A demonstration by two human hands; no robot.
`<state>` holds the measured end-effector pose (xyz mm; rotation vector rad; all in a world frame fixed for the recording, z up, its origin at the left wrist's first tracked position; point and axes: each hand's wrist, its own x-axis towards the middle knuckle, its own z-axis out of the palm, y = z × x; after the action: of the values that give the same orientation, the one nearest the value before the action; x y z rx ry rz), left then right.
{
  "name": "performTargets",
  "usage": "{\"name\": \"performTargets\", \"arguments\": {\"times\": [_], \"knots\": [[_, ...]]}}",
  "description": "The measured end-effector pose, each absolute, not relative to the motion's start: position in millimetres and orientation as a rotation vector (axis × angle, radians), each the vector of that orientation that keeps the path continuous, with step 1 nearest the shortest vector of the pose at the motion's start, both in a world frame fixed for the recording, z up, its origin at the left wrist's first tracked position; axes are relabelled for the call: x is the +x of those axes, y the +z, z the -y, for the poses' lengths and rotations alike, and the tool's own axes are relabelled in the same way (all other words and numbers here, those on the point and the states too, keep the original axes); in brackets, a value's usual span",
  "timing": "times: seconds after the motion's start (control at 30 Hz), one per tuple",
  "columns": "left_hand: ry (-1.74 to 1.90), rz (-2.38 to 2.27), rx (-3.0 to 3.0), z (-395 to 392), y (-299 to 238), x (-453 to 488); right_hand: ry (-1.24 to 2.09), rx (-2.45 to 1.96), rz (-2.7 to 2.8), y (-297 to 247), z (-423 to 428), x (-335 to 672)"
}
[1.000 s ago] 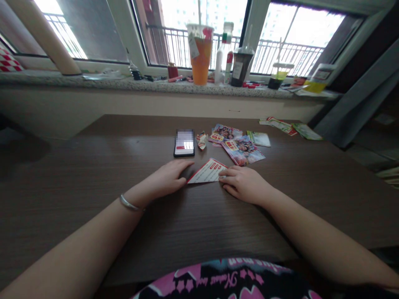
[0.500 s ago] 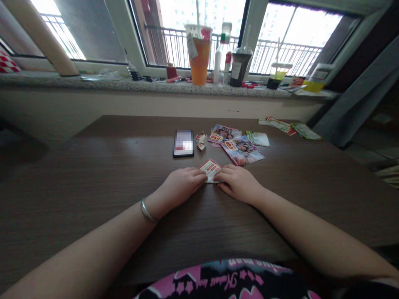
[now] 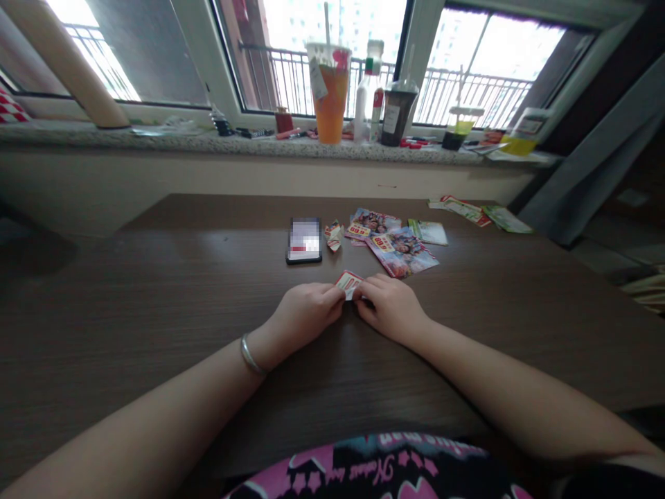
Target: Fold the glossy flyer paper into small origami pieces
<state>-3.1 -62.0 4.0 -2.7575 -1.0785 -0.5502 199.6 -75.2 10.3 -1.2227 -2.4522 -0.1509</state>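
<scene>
Fingers (image 3: pixel 335 294): pinched on the printed paper (image 3: pixel 348 281) from both sides, tips close together; thumb placement I cannot fully tell
Left hand (image 3: pixel 309 305): at the left edge; I'd want a light pinch so nothing crumples
Right hand (image 3: pixel 395 303): at the right edge; even pressure should, I think, leave the edges square
Paper: between the hands over the table (image 3: pixel 218 284), on the near side of the phone (image 3: pixel 304 240) and crumpled scrap (image 3: pixel 334 236)
Flyers (image 3: pixel 404 252): just beyond the right hand; I'd mind the knuckles
</scene>
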Motion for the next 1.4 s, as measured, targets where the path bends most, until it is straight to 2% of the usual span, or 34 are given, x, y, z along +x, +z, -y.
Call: {"name": "performTargets", "arguments": {"times": [0.4, 0.8, 1.4], "knots": [[-0.735, 0.96, -2.704, 69.3, 15.3, 3.2, -0.2, -1.184, 2.41, 13.3, 78.9, 194.3], [-0.753, 1.078, -2.663, 65.5, 13.4, -3.5, -0.13, -1.212, 2.354, 10.5, 73.6, 201.6], [-0.755, 1.174, -2.591, 56.8, 11.8, -16.7, -0.31, -1.342, 2.343, 12.5, 70.8, 226.1]]}}
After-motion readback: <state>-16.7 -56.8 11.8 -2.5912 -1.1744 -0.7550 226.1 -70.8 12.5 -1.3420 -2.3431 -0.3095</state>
